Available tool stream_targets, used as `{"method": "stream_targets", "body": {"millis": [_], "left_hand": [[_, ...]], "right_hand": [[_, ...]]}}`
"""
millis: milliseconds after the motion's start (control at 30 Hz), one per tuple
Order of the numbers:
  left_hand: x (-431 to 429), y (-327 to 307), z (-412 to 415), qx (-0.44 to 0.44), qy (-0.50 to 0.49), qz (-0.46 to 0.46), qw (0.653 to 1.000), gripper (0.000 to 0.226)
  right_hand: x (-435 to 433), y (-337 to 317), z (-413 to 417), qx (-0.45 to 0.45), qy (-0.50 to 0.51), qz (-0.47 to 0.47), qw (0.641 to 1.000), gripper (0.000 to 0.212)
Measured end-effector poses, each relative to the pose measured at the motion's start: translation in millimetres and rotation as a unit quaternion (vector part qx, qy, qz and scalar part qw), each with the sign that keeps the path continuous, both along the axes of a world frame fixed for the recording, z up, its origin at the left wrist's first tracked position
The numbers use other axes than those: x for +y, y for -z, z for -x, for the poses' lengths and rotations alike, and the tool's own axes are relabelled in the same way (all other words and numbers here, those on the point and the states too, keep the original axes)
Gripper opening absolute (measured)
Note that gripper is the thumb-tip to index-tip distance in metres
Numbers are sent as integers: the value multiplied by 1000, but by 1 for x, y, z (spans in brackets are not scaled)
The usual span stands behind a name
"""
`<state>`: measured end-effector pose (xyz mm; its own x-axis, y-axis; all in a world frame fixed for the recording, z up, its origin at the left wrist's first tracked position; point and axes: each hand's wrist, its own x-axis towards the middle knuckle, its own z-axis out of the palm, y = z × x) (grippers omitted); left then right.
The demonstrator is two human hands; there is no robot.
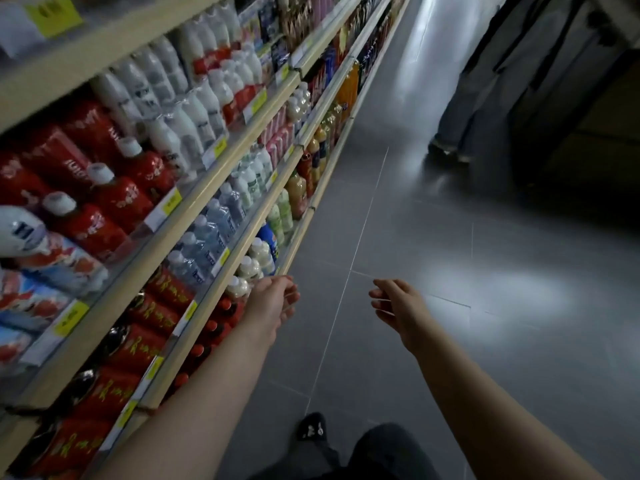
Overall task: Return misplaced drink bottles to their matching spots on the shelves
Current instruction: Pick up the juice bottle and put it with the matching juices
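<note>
Long shelves (pixel 194 209) full of drink bottles run along my left side. My left hand (pixel 272 301) hangs in front of the lower shelf edge, fingers loosely curled, holding nothing. My right hand (pixel 398 308) is out over the grey floor, fingers relaxed and empty. Red-labelled bottles (pixel 117 202) with white caps fill the upper shelf, clear water bottles (pixel 214 230) the one below, and pale milky bottles (pixel 258 258) stand just beyond my left hand. A blue bottle (pixel 268 237) stands among the pale ones.
Another person's legs (pixel 464 109) stand in the aisle at the far right, by dark fixtures (pixel 588 150). The grey tiled floor (pixel 433 237) stretches ahead. My dark shoe (pixel 311 426) and trouser leg show at the bottom. Yellow price tags line the shelf edges.
</note>
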<state>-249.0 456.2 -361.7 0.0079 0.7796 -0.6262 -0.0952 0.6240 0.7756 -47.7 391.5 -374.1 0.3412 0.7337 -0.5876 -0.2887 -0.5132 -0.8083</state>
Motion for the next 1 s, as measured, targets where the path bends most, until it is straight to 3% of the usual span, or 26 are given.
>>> {"method": "stream_targets", "body": {"millis": [333,533,1000], "left_hand": [[151,12,-138,7,-14,10,1000,19],[242,7,-216,-9,-42,10,999,20],[451,61,-251,15,-154,75,985,20]], "right_hand": [[151,23,-134,-2,10,10,1000,11],[259,19,-211,-14,-61,14,998,8],[537,55,-249,-28,-226,37,973,9]]}}
